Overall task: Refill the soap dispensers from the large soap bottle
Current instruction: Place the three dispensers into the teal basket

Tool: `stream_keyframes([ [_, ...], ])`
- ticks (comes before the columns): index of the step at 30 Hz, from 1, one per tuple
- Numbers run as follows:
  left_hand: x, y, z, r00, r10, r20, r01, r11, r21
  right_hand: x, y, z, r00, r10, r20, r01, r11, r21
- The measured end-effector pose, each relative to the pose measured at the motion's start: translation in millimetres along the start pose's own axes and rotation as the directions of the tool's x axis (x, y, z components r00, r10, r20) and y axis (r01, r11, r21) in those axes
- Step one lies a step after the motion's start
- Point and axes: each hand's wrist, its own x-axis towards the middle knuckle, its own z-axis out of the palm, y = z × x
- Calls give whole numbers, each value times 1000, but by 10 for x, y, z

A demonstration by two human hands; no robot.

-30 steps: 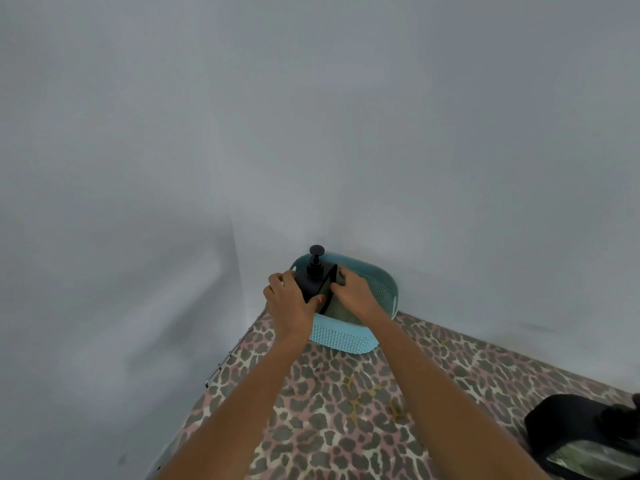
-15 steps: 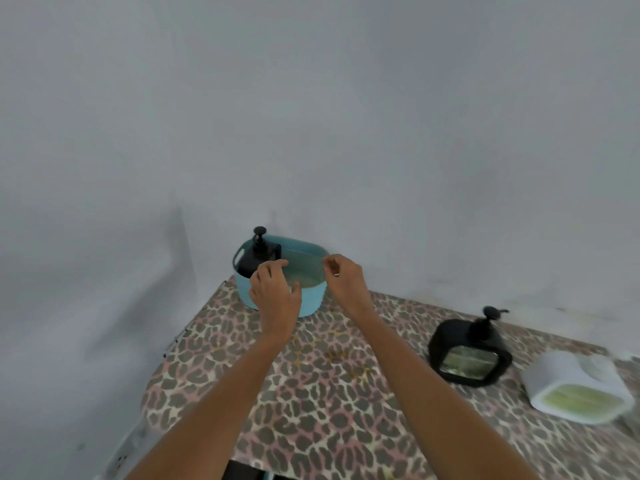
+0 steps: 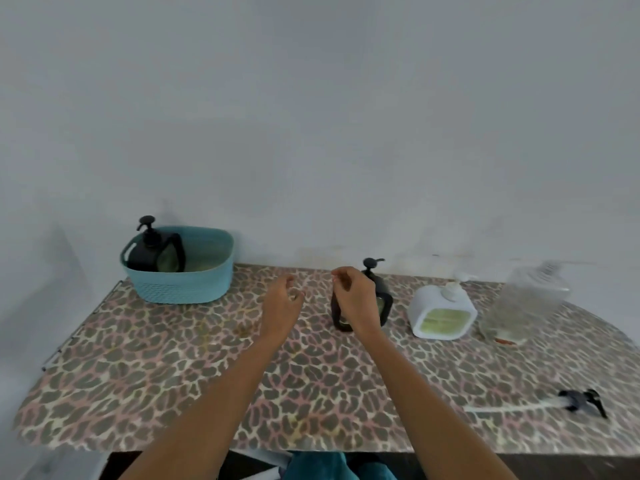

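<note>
**Hands reach for the black soap dispenser**

In the head view, a spotted desk fills the lower half of the frame. The left hand hangs over the middle of the desk. Its fingers are loosely curled and hold nothing. The right hand is just right of it, in front of a black dispenser. Its fingers are loosely curled too, with nothing in them. I cannot tell if it touches the dispenser.

Right of that stands a white dispenser. Next, near the right edge, is the large soap bottle, clear and blurry. A loose pump with its tube lies on the desk at the lower right. At the left, a blue basket holds another black dispenser.

The step now looks like opening the middle black dispenser. To do it well, one hand should hold the body firmly on the desk. The other should twist the pump top off slowly. Keep it upright so no soap spills.
</note>
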Motion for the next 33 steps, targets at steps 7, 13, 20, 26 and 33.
stream_keyframes([
  [7,-17,113,407,968,73,242,-79,997,13,-42,573,-456,965,48,-258,-58,998,-30],
  [13,83,147,609,938,50,344,-62,998,25,-1,926,-571,975,155,-159,-151,988,40],
  [20,165,176,731,931,41,364,-30,999,-34,57,1085,-564,987,151,-60,-153,988,-36],
  [26,162,200,693,939,99,329,-89,995,-46,62,987,-558,985,126,-118,-136,988,-76],
  [33,291,322,297,959,171,225,-164,985,-51,152,521,-540,985,20,-172,-34,997,-75],
])
